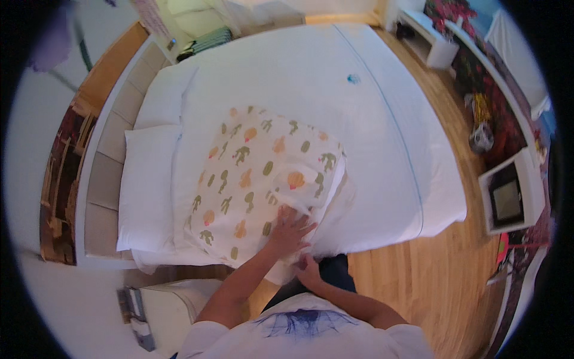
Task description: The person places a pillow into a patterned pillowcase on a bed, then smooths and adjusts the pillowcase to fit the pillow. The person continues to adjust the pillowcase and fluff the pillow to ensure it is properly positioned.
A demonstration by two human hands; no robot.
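Observation:
A white piece of bedding (258,175) printed with green cacti and orange motifs is spread over the near part of the bed (305,67). Its right edge shows a fold with a paler layer beneath. My left hand (288,232) lies on the cloth by its near right corner, fingers spread. Below it, close to my body, my right hand (309,272) has its fingers curled at the cloth's near edge and appears to pinch it. Motion blur hides the exact grip.
White pillows (148,188) rest against a padded headboard (105,179) on the left. A nightstand (166,309) stands at lower left. Wood flooring (403,273) runs along the bed's right side. Beyond it are a white cabinet (529,197) and a white bench (426,38).

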